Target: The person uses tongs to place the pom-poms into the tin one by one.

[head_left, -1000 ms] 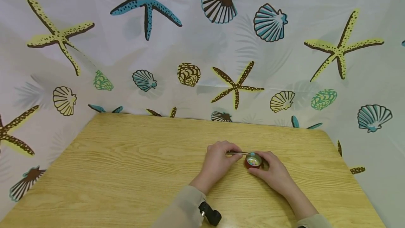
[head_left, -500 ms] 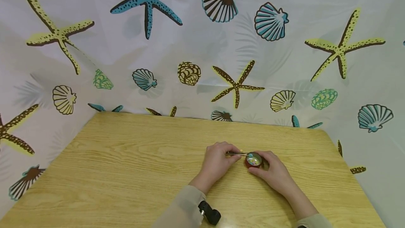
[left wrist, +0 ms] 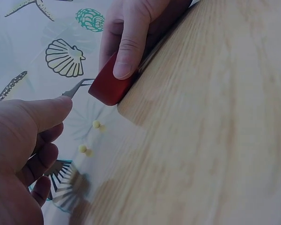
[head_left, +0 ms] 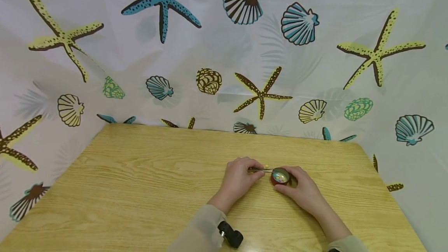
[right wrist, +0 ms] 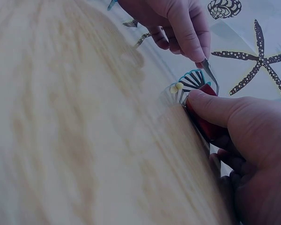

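Note:
A small round red container [head_left: 280, 177] holding several coloured beads sits on the wooden table [head_left: 140, 189]. My right hand [head_left: 303, 189] grips the red container [left wrist: 110, 86] [right wrist: 207, 123] around its side. My left hand [head_left: 240, 179] pinches thin metal tweezers [head_left: 260, 170] whose tips reach over the container's rim. In the wrist views the tweezers [left wrist: 77, 87] [right wrist: 210, 75] point at the container. A small yellow bead [head_left: 266, 166] lies on the table just beyond the tweezers; yellow beads [left wrist: 96, 124] [right wrist: 177, 86] also show in both wrist views.
A curtain printed with starfish and shells [head_left: 224, 49] surrounds the table at the back and sides. The table's right edge [head_left: 385, 189] runs close to my right hand. A black wrist-camera mount [head_left: 231, 236] sits on my left sleeve.
The tweezers have drawn back slightly from the container, and a small yellow bead now shows on the table just beyond them. Both hands stay nearly in place.

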Available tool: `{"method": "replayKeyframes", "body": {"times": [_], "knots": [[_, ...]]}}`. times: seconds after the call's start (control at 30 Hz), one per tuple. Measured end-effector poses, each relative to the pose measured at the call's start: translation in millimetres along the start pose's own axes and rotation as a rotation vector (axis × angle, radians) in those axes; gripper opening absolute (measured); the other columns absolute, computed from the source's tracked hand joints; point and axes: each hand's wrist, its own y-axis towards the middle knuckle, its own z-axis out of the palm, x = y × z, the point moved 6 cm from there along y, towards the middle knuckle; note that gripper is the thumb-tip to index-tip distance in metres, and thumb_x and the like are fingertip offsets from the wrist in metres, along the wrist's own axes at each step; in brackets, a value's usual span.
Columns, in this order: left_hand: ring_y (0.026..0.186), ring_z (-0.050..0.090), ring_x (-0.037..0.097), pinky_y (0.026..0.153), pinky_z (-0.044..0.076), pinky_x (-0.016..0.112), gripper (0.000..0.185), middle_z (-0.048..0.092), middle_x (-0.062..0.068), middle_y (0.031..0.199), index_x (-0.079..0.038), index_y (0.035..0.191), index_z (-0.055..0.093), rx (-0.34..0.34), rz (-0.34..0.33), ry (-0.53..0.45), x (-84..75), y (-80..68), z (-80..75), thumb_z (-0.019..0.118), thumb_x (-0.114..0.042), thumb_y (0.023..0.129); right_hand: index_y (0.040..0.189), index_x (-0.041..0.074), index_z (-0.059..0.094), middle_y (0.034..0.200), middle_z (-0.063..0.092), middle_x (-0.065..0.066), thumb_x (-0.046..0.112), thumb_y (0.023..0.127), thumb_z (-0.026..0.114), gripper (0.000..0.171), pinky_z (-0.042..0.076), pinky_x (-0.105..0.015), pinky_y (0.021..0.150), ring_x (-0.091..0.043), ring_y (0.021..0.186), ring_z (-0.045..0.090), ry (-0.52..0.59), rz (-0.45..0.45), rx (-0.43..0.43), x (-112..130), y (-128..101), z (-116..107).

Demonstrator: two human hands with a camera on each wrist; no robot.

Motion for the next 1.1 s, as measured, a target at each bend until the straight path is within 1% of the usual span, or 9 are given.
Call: {"method": "replayKeyframes", "body": {"times": [0.23,0.4,0.53,0.63,0.8,1.1], "knots": [[0.100,0.071,0.018,0.102,0.049,0.051,0.008,0.079,-0.007,0.103,-0.020,0.105,0.087,-0.036,0.006,-0.010,1.4,2.4,-5.8,0.088,-0.023,0.098,0.150,0.011,0.066,0.139,0.066,-0.009,0.037,0.097,0.089,0.064,0.044,-0.061,0.117,-0.034,0.136,0.060,0.003,0.006,-0.005,0.0,1.1,-0.7],[0.101,0.071,0.018,0.102,0.050,0.050,0.008,0.079,-0.007,0.103,-0.021,0.106,0.087,-0.047,-0.016,-0.033,3.8,4.6,-11.8,0.087,-0.022,0.099,0.150,0.011,0.066,0.140,0.066,-0.009,0.039,0.097,0.089,0.065,0.044,-0.062,0.117,-0.035,0.136,0.060,-0.003,0.007,0.000,0.3,0.5,-0.5],[0.100,0.072,0.019,0.099,0.054,0.049,0.007,0.079,-0.007,0.103,-0.021,0.106,0.087,-0.073,-0.039,-0.043,6.6,5.9,-19.5,0.087,-0.021,0.099,0.150,0.010,0.066,0.140,0.066,-0.010,0.039,0.097,0.089,0.064,0.044,-0.063,0.117,-0.036,0.137,0.060,-0.006,0.005,0.000,0.7,-0.2,-0.5],[0.101,0.071,0.020,0.102,0.052,0.050,0.007,0.080,-0.008,0.103,-0.021,0.106,0.087,-0.086,-0.050,-0.047,9.8,6.6,-23.7,0.087,-0.022,0.099,0.150,0.010,0.066,0.141,0.066,-0.010,0.038,0.097,0.089,0.064,0.044,-0.062,0.117,-0.036,0.137,0.059,-0.006,0.009,0.001,0.9,-0.5,-0.5],[0.102,0.071,0.022,0.107,0.048,0.055,0.007,0.080,-0.008,0.102,-0.020,0.106,0.087,-0.104,-0.055,-0.033,16.7,7.0,-26.4,0.087,-0.023,0.099,0.150,0.011,0.066,0.141,0.066,-0.009,0.039,0.097,0.089,0.065,0.043,-0.062,0.118,-0.035,0.137,0.059,0.000,0.015,0.002,1.2,-0.4,-0.4],[0.101,0.071,0.023,0.107,0.048,0.055,0.008,0.081,-0.005,0.105,-0.021,0.107,0.086,-0.105,-0.073,0.029,25.7,5.7,-27.2,0.086,-0.024,0.100,0.150,0.010,0.066,0.140,0.066,-0.009,0.038,0.097,0.089,0.065,0.044,-0.062,0.117,-0.035,0.137,0.060,0.004,0.007,0.002,2.2,-0.9,-0.7]]}}
